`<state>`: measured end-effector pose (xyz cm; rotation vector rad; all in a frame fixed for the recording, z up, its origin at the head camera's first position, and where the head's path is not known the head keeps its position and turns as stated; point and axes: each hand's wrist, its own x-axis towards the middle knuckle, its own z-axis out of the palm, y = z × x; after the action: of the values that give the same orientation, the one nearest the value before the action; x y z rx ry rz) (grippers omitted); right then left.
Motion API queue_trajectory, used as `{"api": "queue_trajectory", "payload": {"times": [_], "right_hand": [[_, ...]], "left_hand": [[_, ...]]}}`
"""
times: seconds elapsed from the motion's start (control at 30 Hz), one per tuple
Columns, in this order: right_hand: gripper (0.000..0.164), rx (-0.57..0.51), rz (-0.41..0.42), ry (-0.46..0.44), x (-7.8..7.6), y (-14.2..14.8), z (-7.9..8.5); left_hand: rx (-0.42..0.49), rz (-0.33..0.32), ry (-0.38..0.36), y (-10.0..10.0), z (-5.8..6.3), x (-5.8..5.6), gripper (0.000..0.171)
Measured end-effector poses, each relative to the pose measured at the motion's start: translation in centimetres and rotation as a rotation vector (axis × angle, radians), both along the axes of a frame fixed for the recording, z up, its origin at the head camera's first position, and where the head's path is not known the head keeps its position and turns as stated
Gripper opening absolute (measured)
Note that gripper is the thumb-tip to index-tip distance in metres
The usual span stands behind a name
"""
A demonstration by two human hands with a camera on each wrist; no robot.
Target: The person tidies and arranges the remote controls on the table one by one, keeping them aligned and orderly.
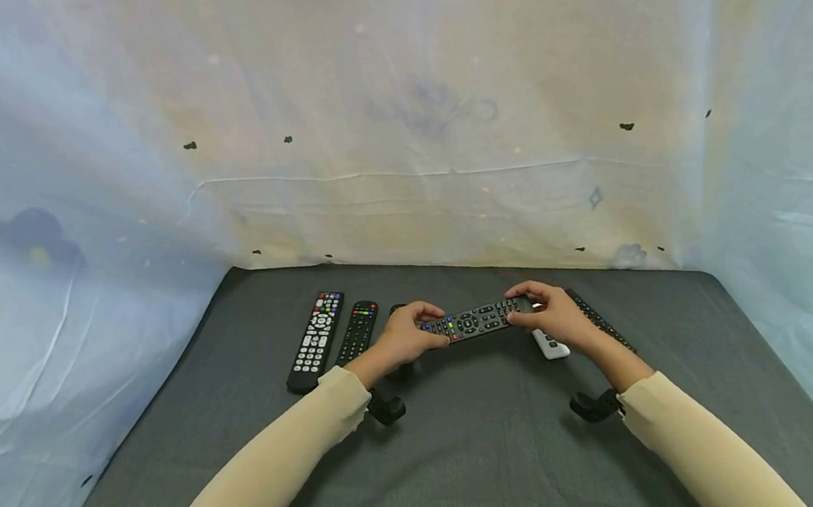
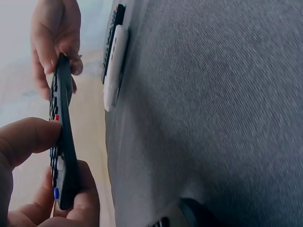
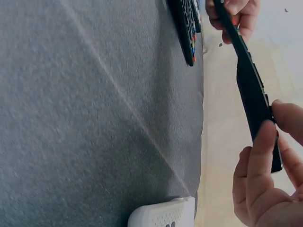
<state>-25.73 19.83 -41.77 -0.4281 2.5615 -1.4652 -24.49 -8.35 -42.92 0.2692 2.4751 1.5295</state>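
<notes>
A dark remote control [image 1: 478, 321] with coloured buttons is held sideways in the air between both hands, buttons toward the head camera. My left hand [image 1: 410, 334] pinches its left end, the thumb on the button face and fingers behind, as the left wrist view shows. At the other end my right hand [image 1: 553, 316] pinches it between thumb and fingers. Seen edge-on in the right wrist view, the remote [image 3: 251, 90] has a thicker back toward the right hand. Below the right hand lies a white remote [image 1: 552, 345], partly hidden by it.
Left of the hands lie a large black remote [image 1: 317, 339] with white buttons and a slimmer black remote [image 1: 359, 327]. Another dark one is mostly covered by the left hand. A long black remote [image 1: 599, 320] lies at right. Grey cloth [image 1: 476, 463] covers the table; patterned curtains [image 1: 419, 101] surround it.
</notes>
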Motion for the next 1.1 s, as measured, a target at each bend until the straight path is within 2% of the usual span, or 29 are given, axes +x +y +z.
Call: {"api": "queue_trajectory", "payload": {"times": [0.2, 0.43, 0.57, 0.73, 0.9, 1.0, 1.1], "right_hand": [[0.042, -0.077, -0.014, -0.042, 0.3, -0.2, -0.1], [0.044, -0.086, -0.014, -0.065, 0.7, 0.4, -0.3], [0.044, -0.1, -0.018, -0.091, 0.8, 0.7, -0.4], [0.044, -0.089, -0.016, -0.114, 1.1, 0.8, -0.3], [0.045, -0.112, 0.035, -0.137, 1.5, 0.7, -0.2], [0.045, -0.122, 0.083, -0.138, 1.8, 0.5, -0.1], [0.043, -0.114, 0.109, -0.14, 2.0, 0.2, 0.0]], "left_hand": [[-0.013, -0.026, 0.022, -0.4, -0.3, -0.3, 0.038], [-0.018, -0.084, -0.022, -0.4, 0.2, -0.5, 0.041], [-0.033, -0.075, -0.025, -0.5, 0.8, -0.8, 0.043], [0.022, -0.03, -0.055, -1.1, 1.1, -1.5, 0.039], [0.026, -0.035, -0.062, -1.7, 1.2, -2.1, 0.038], [-0.005, -0.073, -0.048, -2.1, 1.3, -2.4, 0.038], [0.004, -0.119, -0.064, -2.5, 1.4, -2.8, 0.038]]}}
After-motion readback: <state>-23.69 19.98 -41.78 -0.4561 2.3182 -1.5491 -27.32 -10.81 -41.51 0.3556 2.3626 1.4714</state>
